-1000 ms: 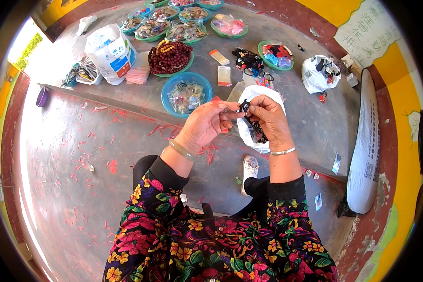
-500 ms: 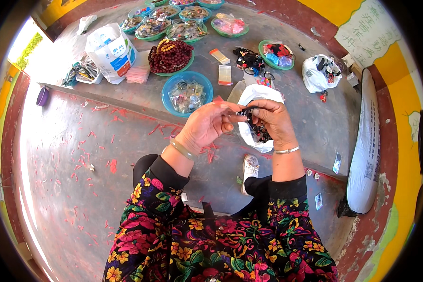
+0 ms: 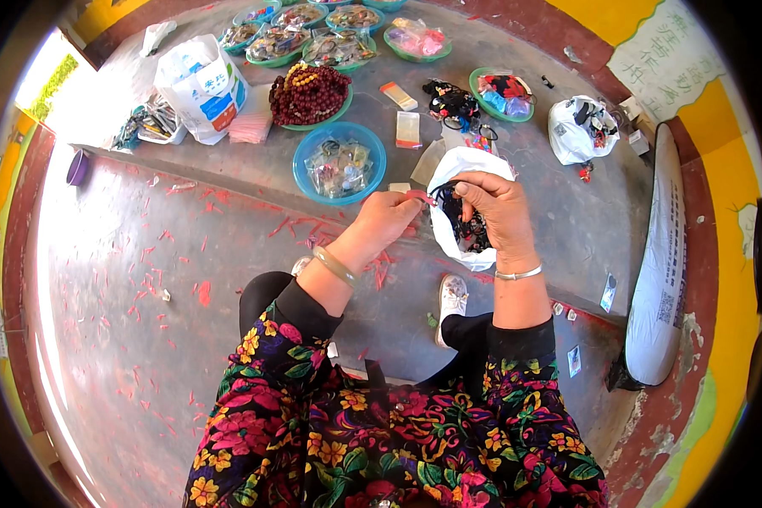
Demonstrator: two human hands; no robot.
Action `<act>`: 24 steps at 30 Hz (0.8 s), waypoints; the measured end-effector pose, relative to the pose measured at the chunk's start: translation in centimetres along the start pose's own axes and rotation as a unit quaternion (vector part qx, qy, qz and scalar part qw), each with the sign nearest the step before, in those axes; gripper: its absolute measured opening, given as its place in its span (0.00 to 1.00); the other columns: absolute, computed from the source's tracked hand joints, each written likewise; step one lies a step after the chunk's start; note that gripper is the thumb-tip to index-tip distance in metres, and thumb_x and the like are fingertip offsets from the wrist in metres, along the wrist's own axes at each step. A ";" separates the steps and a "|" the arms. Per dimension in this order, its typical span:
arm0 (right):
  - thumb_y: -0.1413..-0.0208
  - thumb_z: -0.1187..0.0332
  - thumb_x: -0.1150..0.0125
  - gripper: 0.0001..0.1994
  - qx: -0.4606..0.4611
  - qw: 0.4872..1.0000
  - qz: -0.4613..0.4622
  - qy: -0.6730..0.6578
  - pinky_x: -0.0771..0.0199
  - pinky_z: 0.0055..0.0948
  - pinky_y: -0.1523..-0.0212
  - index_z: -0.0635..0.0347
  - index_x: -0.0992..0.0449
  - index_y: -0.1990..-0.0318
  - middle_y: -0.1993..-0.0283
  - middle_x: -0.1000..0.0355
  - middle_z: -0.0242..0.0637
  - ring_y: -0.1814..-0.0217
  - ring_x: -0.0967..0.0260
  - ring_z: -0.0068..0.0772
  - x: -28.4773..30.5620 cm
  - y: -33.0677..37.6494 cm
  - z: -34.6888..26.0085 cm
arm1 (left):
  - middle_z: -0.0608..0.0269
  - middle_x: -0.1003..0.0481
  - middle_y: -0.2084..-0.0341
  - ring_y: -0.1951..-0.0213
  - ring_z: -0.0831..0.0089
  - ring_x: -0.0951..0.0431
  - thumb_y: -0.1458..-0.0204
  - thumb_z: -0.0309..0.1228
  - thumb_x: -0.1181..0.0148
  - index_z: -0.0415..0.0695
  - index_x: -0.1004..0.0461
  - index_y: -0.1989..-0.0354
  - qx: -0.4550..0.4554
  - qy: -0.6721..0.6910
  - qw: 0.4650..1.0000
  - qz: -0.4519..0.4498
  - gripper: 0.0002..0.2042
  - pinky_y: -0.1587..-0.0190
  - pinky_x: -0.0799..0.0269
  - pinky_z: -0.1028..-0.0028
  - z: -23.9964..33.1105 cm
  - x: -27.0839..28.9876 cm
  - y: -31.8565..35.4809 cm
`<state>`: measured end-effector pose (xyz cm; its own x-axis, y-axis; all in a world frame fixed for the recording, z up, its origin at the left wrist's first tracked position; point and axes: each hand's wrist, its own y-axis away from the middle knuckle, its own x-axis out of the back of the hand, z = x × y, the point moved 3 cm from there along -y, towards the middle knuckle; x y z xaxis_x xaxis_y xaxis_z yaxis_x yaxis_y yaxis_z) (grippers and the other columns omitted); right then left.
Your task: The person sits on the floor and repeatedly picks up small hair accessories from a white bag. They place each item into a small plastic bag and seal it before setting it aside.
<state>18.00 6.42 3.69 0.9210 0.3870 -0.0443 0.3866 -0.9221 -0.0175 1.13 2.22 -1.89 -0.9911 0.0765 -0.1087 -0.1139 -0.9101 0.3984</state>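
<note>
Floral sleeves [image 3: 381, 432] at bottom edge, both forearms up from there. White shoe [image 3: 453, 296] on the grey concrete floor [image 3: 144, 279] between the arms; red paper scraps [image 3: 203, 292] scattered over the floor to the left.

Left hand [image 3: 387, 222]: green bangle [image 3: 334, 265] on wrist, fingers closed narrow, pinching a small pink strip [image 3: 419, 196] at the fingertips. Right hand [image 3: 499, 212]: silver bangle [image 3: 517, 273] on wrist, fingers curled, gripping the rim of a white plastic bag [image 3: 461, 161] and a bunch of dark beaded strings [image 3: 466, 233] hanging in its open mouth. Fingertips of the two hands nearly meet; strip sits between them at the bag's mouth. Whether the strip touches the strings: cannot tell.

Just beyond the left hand, on a raised step: blue bowl [image 3: 339, 162] with small clear packets. Behind it a green bowl heaped with dark red bead bracelets [image 3: 310, 93], pink packet stack [image 3: 251, 127] and a white printed sack [image 3: 199, 85] to its left. Clear sachets [image 3: 408, 129] beside the blue bowl. Farther right: green dish of coloured bits [image 3: 501, 91], another white bag [image 3: 577, 131]. Far edge: row of green bowls [image 3: 339, 46] with mixed small items. White sack [image 3: 660, 279] lying along the right wall.
</note>
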 end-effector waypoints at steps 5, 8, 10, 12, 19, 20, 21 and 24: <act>0.51 0.72 0.38 0.08 0.024 0.994 0.007 0.102 0.40 0.15 0.81 0.68 0.23 0.65 0.75 0.30 0.31 0.81 0.38 0.16 -1.3 0.1 -0.1 | 0.63 0.28 0.66 0.65 0.76 0.25 0.45 0.33 0.52 0.35 0.29 0.55 -0.011 -0.037 0.999 -0.008 0.15 0.65 0.29 0.77 -0.8 0.1 -0.8; 0.51 0.72 0.38 0.08 0.039 0.988 0.016 0.149 0.39 0.17 0.80 0.67 0.22 0.65 0.75 0.30 0.32 0.80 0.37 0.17 -1.7 0.2 -0.3 | 0.63 0.27 0.66 0.65 0.79 0.26 0.45 0.32 0.51 0.34 0.30 0.53 -0.012 -0.103 0.994 -0.021 0.16 0.64 0.29 0.79 -1.0 0.3 -1.1; 0.52 0.73 0.38 0.07 0.058 0.980 0.027 0.189 0.37 0.19 0.78 0.66 0.22 0.66 0.75 0.29 0.33 0.78 0.35 0.19 -1.7 0.2 -0.4 | 0.63 0.27 0.67 0.66 0.80 0.27 0.45 0.32 0.51 0.34 0.30 0.53 -0.019 -0.095 0.995 -0.021 0.16 0.63 0.29 0.80 -1.2 0.2 -1.2; 0.54 0.73 0.37 0.08 0.085 0.967 0.037 0.237 0.35 0.22 0.76 0.65 0.22 0.66 0.75 0.29 0.35 0.76 0.34 0.22 -1.6 0.2 -0.2 | 0.63 0.27 0.67 0.66 0.81 0.27 0.45 0.32 0.51 0.34 0.30 0.52 -0.023 -0.077 0.997 -0.023 0.16 0.62 0.30 0.81 -0.9 0.0 -0.9; 0.55 0.69 0.38 0.07 0.129 0.926 -0.005 0.355 0.33 0.29 0.69 0.62 0.22 0.69 0.74 0.27 0.38 0.72 0.31 0.35 -1.9 0.2 -0.2 | 0.66 0.28 0.68 0.66 0.83 0.28 0.46 0.31 0.48 0.34 0.30 0.52 -0.026 -0.039 0.998 -0.033 0.16 0.63 0.32 0.83 -0.3 -0.1 -0.3; 0.55 0.69 0.39 0.07 0.121 0.925 -0.014 0.361 0.33 0.30 0.69 0.61 0.22 0.69 0.73 0.27 0.38 0.72 0.31 0.36 -1.8 0.2 -0.1 | 0.66 0.28 0.69 0.66 0.83 0.29 0.47 0.31 0.48 0.35 0.30 0.53 -0.030 -0.046 0.998 -0.033 0.16 0.63 0.32 0.83 -0.1 -0.1 -0.2; 0.54 0.68 0.39 0.07 0.113 0.923 -0.023 0.367 0.33 0.30 0.69 0.61 0.22 0.69 0.73 0.27 0.38 0.71 0.30 0.37 -1.8 0.2 0.1 | 0.67 0.28 0.69 0.67 0.84 0.30 0.48 0.30 0.47 0.35 0.29 0.54 -0.054 -0.057 0.996 -0.034 0.15 0.64 0.32 0.83 -0.1 -0.2 -0.2; 0.54 0.68 0.40 0.08 0.076 0.935 -0.046 0.343 0.33 0.30 0.68 0.62 0.22 0.69 0.72 0.27 0.39 0.70 0.29 0.37 -1.8 0.2 0.0 | 0.69 0.28 0.70 0.67 0.85 0.31 0.50 0.28 0.44 0.35 0.28 0.58 -0.112 -0.086 0.989 -0.041 0.13 0.66 0.33 0.83 -0.3 -0.5 -0.2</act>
<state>16.42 5.50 3.75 0.7181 0.3258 0.6149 0.5025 -0.8540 -0.1344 1.66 2.22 -2.14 -0.9783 0.2049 0.0319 -0.1959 -0.9636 0.1817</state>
